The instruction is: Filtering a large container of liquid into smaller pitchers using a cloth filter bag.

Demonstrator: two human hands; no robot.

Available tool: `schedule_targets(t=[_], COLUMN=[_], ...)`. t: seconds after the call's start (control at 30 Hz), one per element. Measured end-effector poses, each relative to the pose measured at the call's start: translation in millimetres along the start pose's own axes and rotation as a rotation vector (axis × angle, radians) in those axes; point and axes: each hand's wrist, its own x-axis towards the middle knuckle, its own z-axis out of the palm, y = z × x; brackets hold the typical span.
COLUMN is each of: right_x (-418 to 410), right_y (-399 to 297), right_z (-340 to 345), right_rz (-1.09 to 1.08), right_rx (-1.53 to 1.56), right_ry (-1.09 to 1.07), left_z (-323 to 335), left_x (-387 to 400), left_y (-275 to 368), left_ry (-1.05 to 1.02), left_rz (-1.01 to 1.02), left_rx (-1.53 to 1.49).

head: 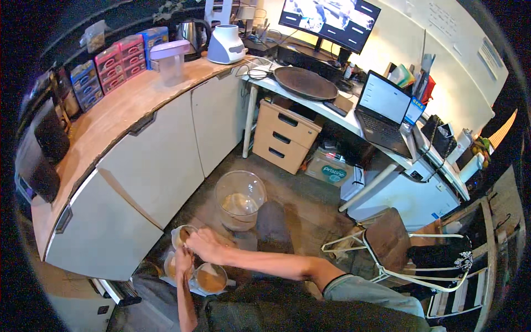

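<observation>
Low in front of me, my right hand reaches over the rim of a white cup with brownish contents. Its fingertips are bent at the rim, and I cannot tell what they hold. Just below it, my left hand is at the near side of the same cup; its grip is partly hidden. Behind my left hand stands a second light-coloured cup, partly covered. To its right is a clear cup with an orange-brown filling and a paler patch on top. A large clear bowl with some pale contents rests on the floor beyond my hands.
White cabinets with a wooden top curve along the left. A desk with a laptop and a round brown tray is ahead. A wooden drawer unit stands beneath. On the right is a folding chair.
</observation>
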Motion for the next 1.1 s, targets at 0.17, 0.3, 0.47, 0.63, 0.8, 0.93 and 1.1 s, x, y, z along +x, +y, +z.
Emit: schedule_targets(t=[0.17, 0.3, 0.47, 0.63, 0.8, 0.93, 1.1], right_x=[-7.3, -4.7, 0.4, -4.4, -12.8, -12.5, 1.0], right_y=[-7.6, -7.3, -5.7, -8.8, -20.0, -19.3, -4.7], right_z=[14.0, 9.9, 10.6, 2.0, 0.7, 16.8, -12.0], right_rz=[0.042, 0.066, 0.114, 0.132, 0.163, 0.144, 0.226], right_rx=[0.094, 0.133, 0.07, 0.07, 0.089, -0.01, -0.06], right_ry=[-0.007, -0.044, -0.074, -0.064, -0.042, -0.133, -0.238], left_z=[-16.8, -14.4, -7.1, -0.5, -5.5, -15.0, -13.2], left_x=[-11.6, -1.8, 10.3, 9.8, 1.1, 0.6, 24.6], left_y=[68.7, 56.9, 36.6, 25.7, 39.9, 58.8, 83.4], left_ry=[-0.159, -0.221, -0.198, -0.115, -0.171, -0.211, -0.284], left_rz=[-0.146, -0.152, -0.216, 0.068, 0.148, 0.084, -0.129], left_rx=[0.209, 0.169, 0.023, 0.226, 0.235, 0.261, 0.29])
